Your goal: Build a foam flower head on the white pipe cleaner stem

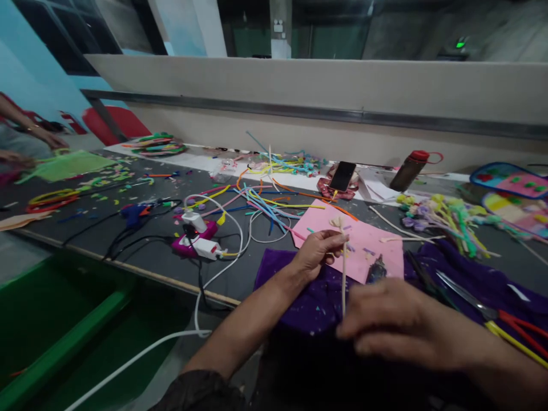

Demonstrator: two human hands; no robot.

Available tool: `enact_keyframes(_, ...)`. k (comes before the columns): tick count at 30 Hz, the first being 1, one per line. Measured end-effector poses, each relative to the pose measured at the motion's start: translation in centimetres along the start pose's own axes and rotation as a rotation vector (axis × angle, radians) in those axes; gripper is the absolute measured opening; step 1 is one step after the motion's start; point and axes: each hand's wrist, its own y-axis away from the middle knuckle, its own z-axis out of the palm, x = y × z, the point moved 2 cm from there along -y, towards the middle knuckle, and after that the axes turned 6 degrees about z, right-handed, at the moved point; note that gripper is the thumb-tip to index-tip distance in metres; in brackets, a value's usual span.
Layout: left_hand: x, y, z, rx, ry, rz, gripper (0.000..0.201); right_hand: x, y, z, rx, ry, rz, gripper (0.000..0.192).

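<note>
My left hand [322, 251] pinches a cream pipe cleaner [344, 274] near its top, where a small looped cluster sticks up above the fingers. The rest of the stem hangs straight down. My right hand [398, 322] is smeared by motion at the stem's lower end, fingers curled; whether they grip it I cannot tell. Under the hands lie a pink sheet [310, 220] with small scraps and a dark purple cloth [274, 271]. A small dark object [377, 269] rests on the sheet's near edge.
Red-handled scissors [466, 294] lie at right, near bundled pipe cleaners [449, 220]. Behind are a phone [343, 176] and a bottle [409, 171]. Leftward are loose stems [265, 200], a power strip [197, 242], a glue gun [135, 212] and another person's hand [51, 138].
</note>
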Motion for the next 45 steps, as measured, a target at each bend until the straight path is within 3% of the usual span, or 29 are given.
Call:
enact_keyframes(2,0.2,0.0,0.1,0.003,0.039,0.018,0.027,1.3,-0.6,-0.8,0.267,-0.006,0.06,0.011)
enact_keyframes(5,0.2,-0.1,0.0,-0.018,0.038,0.027,0.024,5.5,-1.1,-2.3,0.626,-0.176,0.243,0.015)
enact_keyframes(9,0.0,-0.4,-0.2,-0.027,-0.001,0.006,0.022,9.0,-1.2,-3.2,0.738,-0.312,0.31,0.023)
enact_keyframes(14,0.0,-0.3,0.1,-0.051,-0.016,-0.037,0.021,9.0,-0.2,-3.6,0.873,-0.335,0.3,0.024)
enact_keyframes(17,0.0,-0.3,0.2,-0.063,-0.052,-0.044,0.022,9.2,0.0,-3.3,0.859,-0.338,0.325,0.024)
enact_keyframes(24,-0.6,-0.4,0.5,0.05,-0.143,0.026,0.025,9.5,-1.3,-2.0,0.646,-0.508,0.405,0.028)
enact_keyframes(29,-0.9,-0.4,0.8,0.085,-0.182,0.089,0.028,9.7,-1.7,-1.7,0.644,-0.6,0.437,0.032)
enact_keyframes(35,-0.7,-0.6,0.4,0.091,-0.085,0.035,0.033,10.4,-1.8,-1.1,0.58,-0.698,0.385,0.031)
enact_keyframes(45,-0.8,-0.4,0.6,0.121,-0.11,0.099,0.038,10.6,-2.2,-0.6,0.581,-0.622,0.379,0.033)
